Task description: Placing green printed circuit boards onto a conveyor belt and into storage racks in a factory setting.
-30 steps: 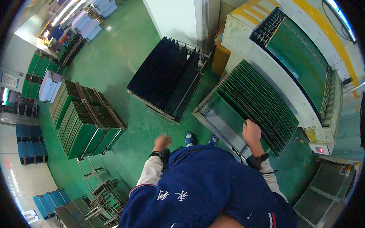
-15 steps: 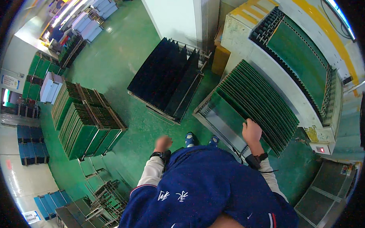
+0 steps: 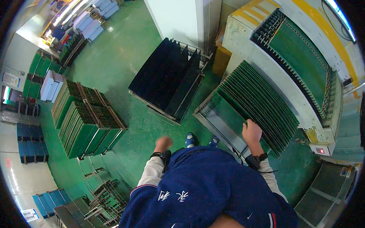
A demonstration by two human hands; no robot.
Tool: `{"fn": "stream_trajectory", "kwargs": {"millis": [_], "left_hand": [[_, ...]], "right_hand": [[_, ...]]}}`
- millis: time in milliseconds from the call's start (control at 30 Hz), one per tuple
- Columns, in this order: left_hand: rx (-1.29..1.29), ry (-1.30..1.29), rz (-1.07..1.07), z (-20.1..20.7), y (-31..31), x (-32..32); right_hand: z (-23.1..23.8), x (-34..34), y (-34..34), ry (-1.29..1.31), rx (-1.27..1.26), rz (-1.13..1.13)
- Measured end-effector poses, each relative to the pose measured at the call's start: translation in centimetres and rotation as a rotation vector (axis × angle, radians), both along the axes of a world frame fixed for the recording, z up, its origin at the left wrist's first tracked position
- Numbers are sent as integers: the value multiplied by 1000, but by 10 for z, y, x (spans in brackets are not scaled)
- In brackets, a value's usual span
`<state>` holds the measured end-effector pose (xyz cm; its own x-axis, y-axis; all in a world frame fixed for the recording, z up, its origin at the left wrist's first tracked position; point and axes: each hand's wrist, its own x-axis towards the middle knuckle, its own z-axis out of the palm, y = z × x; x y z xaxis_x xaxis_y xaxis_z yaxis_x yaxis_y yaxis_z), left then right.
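Note:
My right hand (image 3: 252, 131) is at the near edge of a slanted rack (image 3: 230, 124) on the right, which holds a row of thin green boards (image 3: 260, 102). Its fingers are curled over the edge of the frontmost green board (image 3: 231, 109), which leans beside the rack's bare grey base. My left hand (image 3: 164, 143) hangs in front of my body over the green floor, away from any rack. It looks blurred, so its fingers cannot be made out; no object shows in it.
A rack of dark boards (image 3: 165, 79) stands ahead in the middle. Right of it is a machine with a roller conveyor bearing a large green panel (image 3: 301, 58). More racked green boards (image 3: 83, 130) stand at left, near a bare metal frame cart (image 3: 107, 200). A white pillar (image 3: 174, 17) rises behind.
The view has shifted very slightly. Both hands stay in nearly the same place, the right one still on the green board.

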<state>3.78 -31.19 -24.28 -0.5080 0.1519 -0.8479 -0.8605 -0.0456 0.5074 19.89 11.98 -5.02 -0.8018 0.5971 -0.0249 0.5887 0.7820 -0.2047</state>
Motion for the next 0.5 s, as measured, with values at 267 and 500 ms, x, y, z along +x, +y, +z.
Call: {"fn": "stream_trajectory", "kwargs": {"millis": [267, 500], "left_hand": [[-26, 9, -18, 10, 2, 3], [-3, 18, -22, 8, -2, 4]], "right_hand": [[3, 0, -2, -32, -24, -17], [0, 1, -2, -48, 1, -3]]}}
